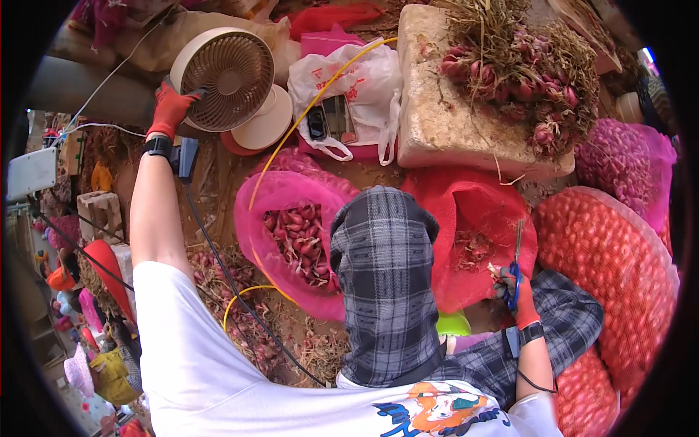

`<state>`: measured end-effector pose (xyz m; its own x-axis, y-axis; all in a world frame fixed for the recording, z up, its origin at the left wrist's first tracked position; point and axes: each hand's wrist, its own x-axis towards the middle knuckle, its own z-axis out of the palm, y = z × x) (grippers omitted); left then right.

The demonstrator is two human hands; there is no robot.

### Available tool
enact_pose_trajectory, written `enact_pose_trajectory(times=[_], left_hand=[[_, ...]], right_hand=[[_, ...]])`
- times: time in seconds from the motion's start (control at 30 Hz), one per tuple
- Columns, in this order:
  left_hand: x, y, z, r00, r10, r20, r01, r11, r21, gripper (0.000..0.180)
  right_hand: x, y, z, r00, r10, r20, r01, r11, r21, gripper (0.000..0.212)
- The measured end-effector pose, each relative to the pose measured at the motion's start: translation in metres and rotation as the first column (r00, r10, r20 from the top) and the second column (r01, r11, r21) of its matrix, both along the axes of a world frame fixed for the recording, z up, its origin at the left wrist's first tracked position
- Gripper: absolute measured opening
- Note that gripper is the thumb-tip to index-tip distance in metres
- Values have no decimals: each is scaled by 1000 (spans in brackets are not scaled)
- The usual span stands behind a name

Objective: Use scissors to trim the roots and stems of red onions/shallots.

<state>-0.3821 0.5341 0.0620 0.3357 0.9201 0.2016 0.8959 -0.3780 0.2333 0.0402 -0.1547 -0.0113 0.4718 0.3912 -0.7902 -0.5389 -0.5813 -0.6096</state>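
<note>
My left hand [172,109], in a red glove with dark fingertips, reaches out to the far left. It is closed over the rim of a round fan [227,79] with a pale frame and brown grille. At the right, my gloved right hand [518,295] holds blue-handled scissors [515,280], blades pointing away from me. A small pale bit shows at its fingertips, too small to name. Beyond that hand lies an open red mesh sack [466,211] with some loose trimmings inside. Between my arms, a pink mesh bag [251,191] stands open with loose red shallots [298,240] in it.
Bundled shallots with dry stalks [524,80] lie on a pale foam block [429,131]. Full red mesh sacks [604,262] crowd the right. A white plastic bag [378,69] holds a phone [336,116]. A yellow hose [287,135] and dark cord [233,277] cross the ground. Other people sit far left.
</note>
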Motion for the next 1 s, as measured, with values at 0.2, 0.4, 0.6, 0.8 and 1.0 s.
enact_pose_trajectory(times=[0.2,0.4,0.6,0.8,1.0], left_hand=[[18,-31,1,999,2,-47,2,996,92,81],[1,-25,-4,997,21,-74,-9,988,156,85],[6,-41,-1,996,-91,-6,91,988,128,94],[-6,-40,-11,988,-135,76,126,984,123,93],[-19,-34,-20,982,-150,114,133,981,144,95]], right_hand=[[-5,-3,1,999,34,33,-34,999,-9,31],[-2,-5,-3,999,40,9,-40,999,1,29],[-1,-9,-2,999,38,20,-38,999,3,26],[-3,-9,-4,999,28,39,-28,1000,6,24],[-1,-10,-8,997,49,54,-46,998,-51,24]])
